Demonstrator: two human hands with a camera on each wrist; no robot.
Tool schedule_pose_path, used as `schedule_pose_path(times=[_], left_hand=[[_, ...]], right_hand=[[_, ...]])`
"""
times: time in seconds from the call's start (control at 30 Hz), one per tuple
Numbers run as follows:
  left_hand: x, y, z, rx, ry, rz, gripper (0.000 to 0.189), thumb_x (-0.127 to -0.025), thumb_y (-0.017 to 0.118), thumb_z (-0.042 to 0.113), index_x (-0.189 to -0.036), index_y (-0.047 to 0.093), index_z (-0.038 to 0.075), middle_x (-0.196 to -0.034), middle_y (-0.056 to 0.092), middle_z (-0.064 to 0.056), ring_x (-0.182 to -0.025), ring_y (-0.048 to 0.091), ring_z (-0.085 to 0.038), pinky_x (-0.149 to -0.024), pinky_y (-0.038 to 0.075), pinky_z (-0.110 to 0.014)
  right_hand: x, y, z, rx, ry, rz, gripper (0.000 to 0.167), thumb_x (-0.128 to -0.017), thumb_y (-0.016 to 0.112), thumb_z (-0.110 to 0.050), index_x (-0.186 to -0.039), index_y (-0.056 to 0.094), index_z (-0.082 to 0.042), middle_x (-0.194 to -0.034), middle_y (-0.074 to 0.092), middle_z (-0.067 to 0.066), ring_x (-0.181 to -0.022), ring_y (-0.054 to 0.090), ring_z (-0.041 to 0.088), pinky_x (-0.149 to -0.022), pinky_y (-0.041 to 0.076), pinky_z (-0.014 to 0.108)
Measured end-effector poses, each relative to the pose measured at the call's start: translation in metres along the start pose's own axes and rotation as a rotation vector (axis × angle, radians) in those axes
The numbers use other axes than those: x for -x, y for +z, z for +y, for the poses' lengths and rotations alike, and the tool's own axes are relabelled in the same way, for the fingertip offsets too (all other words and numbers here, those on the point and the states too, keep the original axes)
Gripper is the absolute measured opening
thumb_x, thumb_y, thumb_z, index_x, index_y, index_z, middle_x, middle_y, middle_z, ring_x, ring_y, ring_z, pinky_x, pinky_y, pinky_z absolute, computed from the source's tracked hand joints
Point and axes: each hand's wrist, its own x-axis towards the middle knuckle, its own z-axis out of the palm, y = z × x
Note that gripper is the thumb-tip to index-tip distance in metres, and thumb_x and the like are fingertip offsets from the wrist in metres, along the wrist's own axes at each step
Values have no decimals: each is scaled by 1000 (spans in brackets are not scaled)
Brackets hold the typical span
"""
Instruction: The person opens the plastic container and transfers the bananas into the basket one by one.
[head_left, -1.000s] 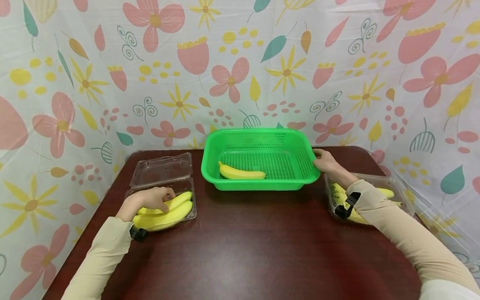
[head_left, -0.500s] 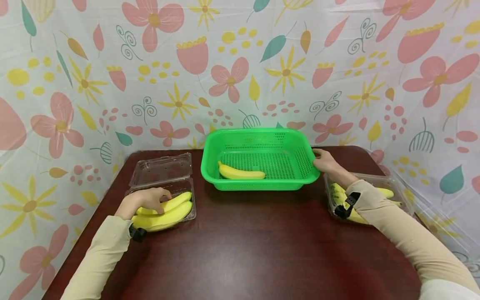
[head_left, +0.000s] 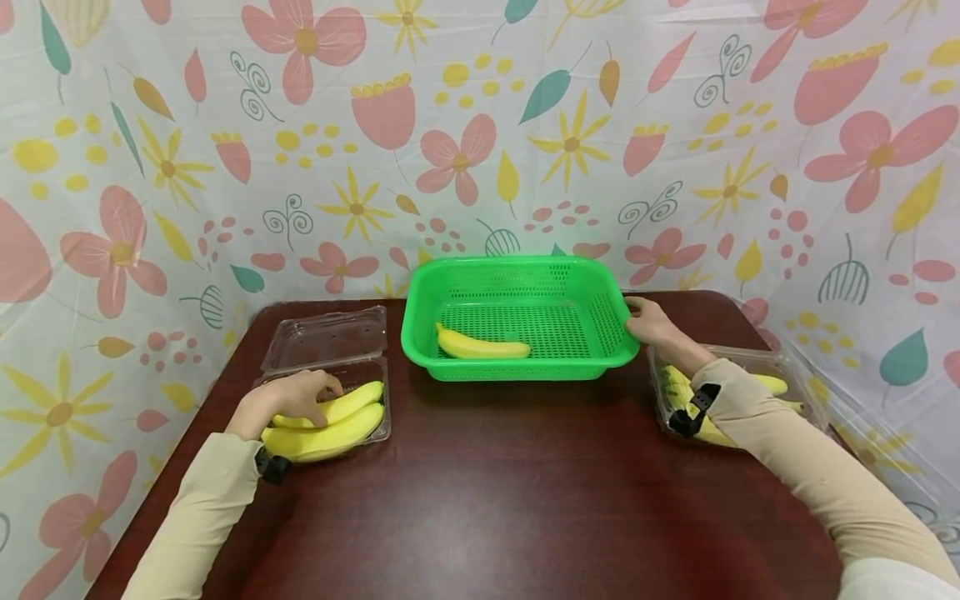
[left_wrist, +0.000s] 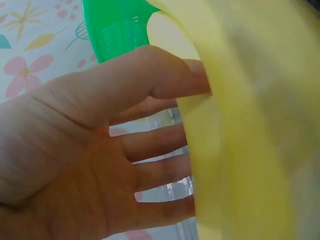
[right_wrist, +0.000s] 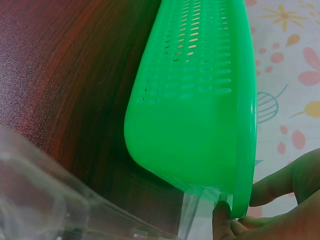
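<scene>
My left hand (head_left: 296,400) reaches into a clear plastic clamshell box (head_left: 389,408) on the left of the table. Its thumb and fingers pinch the farther banana (head_left: 358,402); in the left wrist view the thumb presses the near side of that banana (left_wrist: 197,120) while the fingers go behind it. A second banana (head_left: 330,440) lies in front, in the same box. At the back middle stands a green perforated basket (head_left: 525,363) with one banana (head_left: 483,345) inside. My right hand (head_left: 654,323) grips the basket's right rim, thumb and fingers on either side of it (right_wrist: 244,150).
Under my right forearm sits another clear box (head_left: 663,408) with several bananas (head_left: 765,385), partly hidden by the sleeve. The left box's lid (head_left: 326,340) lies folded back. A flowered curtain (head_left: 480,125) hangs behind the dark wooden table (head_left: 510,500).
My left hand has shifted very slightly on the farther banana, and the left box has moved a touch. The right hand and the basket have stayed where they were.
</scene>
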Motion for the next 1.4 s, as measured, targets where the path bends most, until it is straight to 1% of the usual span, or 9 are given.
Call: schedule_pose_path(times=[0.2,0.33,0.47,0.6,0.93,1.1,1.17,1.3,1.4], left_hand=[[6,-5,0,11,18,36,49,-81,75,8,-126,59,-2,-121,62,-21,-111,59,-37,-84,54,-43],[9,-8,1,16,29,45,49,-82,75,9,-127,58,-2,-122,62,-22,-113,59,-38,-83,55,-43],[10,-10,2,12,36,53,50,-82,74,9,-128,58,-1,-120,63,-22,-112,59,-38,-84,55,-43],[11,-13,3,14,34,64,50,-83,74,9,-129,57,-2,-118,63,-22,-111,59,-38,-84,55,-43],[16,-19,9,34,15,84,53,-84,72,8,-131,54,-5,-119,62,-24,-111,59,-39,-84,54,-45],[19,-21,11,26,21,107,52,-83,71,9,-131,54,-5,-120,62,-25,-111,59,-39,-82,54,-42],[20,-23,13,23,33,116,51,-84,70,9,-130,54,-6,-120,62,-26,-111,59,-40,-81,54,-41],[21,-25,17,36,41,126,50,-84,68,10,-129,54,-6,-119,62,-26,-107,60,-36,-79,52,-38],[21,-25,19,39,41,136,50,-83,67,10,-128,55,-5,-117,63,-23,-101,60,-29,-77,49,-35]], right_hand=[[0,0,0,-6,4,-1,69,-89,32,6,-152,4,9,-145,27,40,-125,41,47,-71,41,39],[1,-1,0,-5,4,2,69,-89,32,6,-152,4,9,-145,28,40,-125,42,47,-70,41,37],[0,-2,0,-4,4,7,70,-88,33,6,-152,5,9,-143,31,41,-124,44,48,-68,44,34],[-1,-3,0,-4,7,7,70,-88,33,6,-152,5,9,-142,32,41,-122,45,48,-67,45,32],[1,-4,-3,-2,-12,8,69,-89,33,6,-152,5,9,-141,33,42,-118,48,47,-67,45,32],[0,-3,-3,1,-15,9,69,-89,33,6,-152,6,9,-141,33,42,-120,48,47,-66,46,30],[1,-3,-2,3,-17,6,69,-89,33,5,-152,6,10,-141,32,42,-121,46,48,-67,45,30],[1,-1,0,8,-18,6,68,-89,32,6,-151,6,10,-143,30,41,-124,43,48,-68,43,32],[0,0,1,13,-27,10,67,-89,32,5,-151,7,11,-143,30,40,-124,43,48,-70,42,33]])
